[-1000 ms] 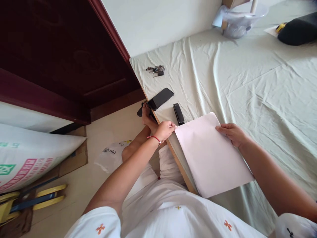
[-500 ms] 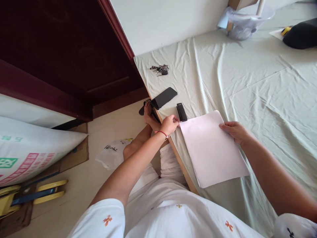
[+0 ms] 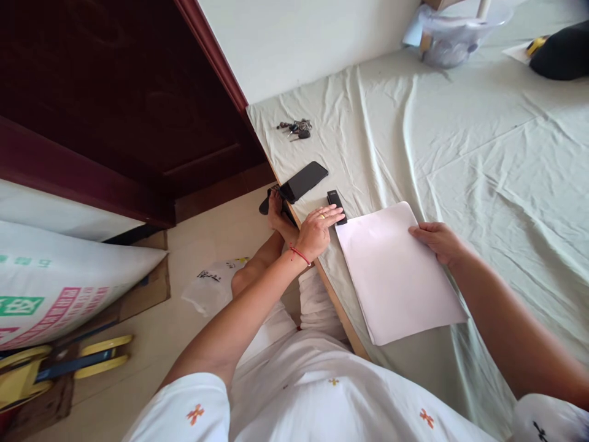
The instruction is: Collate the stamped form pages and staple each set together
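A stack of white paper sheets lies on the cloth-covered surface in front of me, its corners rounded. My right hand pinches the stack's far right edge, thumb on top. At the far left corner of the paper sits a small black stapler, which partly disappears behind fingers. My left hand reaches over it with fingers stretched out, fingertips at the stapler's near end. Whether they press on it I cannot tell. A ring and a red bracelet show on that hand and wrist.
A black phone lies near the surface's left edge, with a bunch of keys beyond it. Farther back stand a clear plastic basket and a black object. A wrinkled pale green cloth covers the surface.
My left hand has left the paper's corner, and its fingers have stretched out over the stapler. The right hand keeps its hold on the paper stack.
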The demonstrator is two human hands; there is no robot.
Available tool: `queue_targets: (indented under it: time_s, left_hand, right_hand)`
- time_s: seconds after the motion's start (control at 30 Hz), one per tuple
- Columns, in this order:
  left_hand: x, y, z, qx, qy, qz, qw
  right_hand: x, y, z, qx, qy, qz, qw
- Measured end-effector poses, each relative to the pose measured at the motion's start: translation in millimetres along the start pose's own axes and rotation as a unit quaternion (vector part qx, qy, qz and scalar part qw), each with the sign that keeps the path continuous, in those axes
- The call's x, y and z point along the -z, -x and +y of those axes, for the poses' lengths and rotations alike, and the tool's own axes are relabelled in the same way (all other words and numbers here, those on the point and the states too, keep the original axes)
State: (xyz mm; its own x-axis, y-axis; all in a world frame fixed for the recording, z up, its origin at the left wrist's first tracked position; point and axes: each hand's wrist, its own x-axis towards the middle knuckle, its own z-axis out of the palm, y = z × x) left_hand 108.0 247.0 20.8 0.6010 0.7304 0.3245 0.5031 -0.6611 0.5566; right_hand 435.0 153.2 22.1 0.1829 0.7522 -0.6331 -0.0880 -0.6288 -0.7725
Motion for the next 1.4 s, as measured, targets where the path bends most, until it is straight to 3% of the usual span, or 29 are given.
queue_targets:
  time_s: [0.4,0.53,0.7,0.8,0.87,0.97,1.07,1.13,1.2,1.3,1.4]
  left_hand:
    - [-12.6,8.8,-22.8,-0.064,-0.038,-0.033,0.997]
    - [-8.7,3.3,-17.5,-0.035,-0.017,-0.045,0.998]
    - [7.4,12.9,-3.7,0.064,0.142,0.0,0.988]
    - [13.3,47.2,12.4,0.183,0.271,0.081,0.941]
    - [9.9,78.2,27.3,0.23,0.395,0.073,0.886]
    - [-2.3,123.1,51.9,0.273,0.602,0.012,0.75]
    - [-10.4,156.0,71.5,0.332,0.714,0.005,0.616]
    - [-10.9,171.9,77.8,0.357,0.74,0.019,0.569]
    - [-9.9,186.0,77.9,0.388,0.725,0.044,0.568]
    - [-9.8,206.9,69.9,0.444,0.647,0.084,0.614]
    - [-9.7,224.3,60.8,0.466,0.584,0.087,0.659]
  right_hand:
    - [0.0,-2.9,1.5,-0.002,-0.013,0.014,1.0]
    - [-3.7,3.6,2.5,0.006,-0.001,0.017,1.0]
    - [-1.7,46.2,13.6,0.04,-0.007,0.027,0.999]
    - [1.1,77.0,27.1,0.049,-0.044,0.062,0.996]
    - [-3.2,90.8,33.5,0.06,-0.085,0.081,0.991]
    - [-25.2,96.4,33.5,0.088,-0.138,0.072,0.984]
    - [-60.4,89.0,26.8,0.086,-0.154,0.029,0.984]
    - [-84.7,82.1,25.7,0.093,-0.136,0.009,0.986]
    - [-105.6,76.0,30.8,0.114,-0.103,0.001,0.988]
    - [-126.5,68.9,47.9,0.166,-0.059,0.001,0.984]
    - [-133.3,62.7,65.8,0.254,-0.005,0.058,0.965]
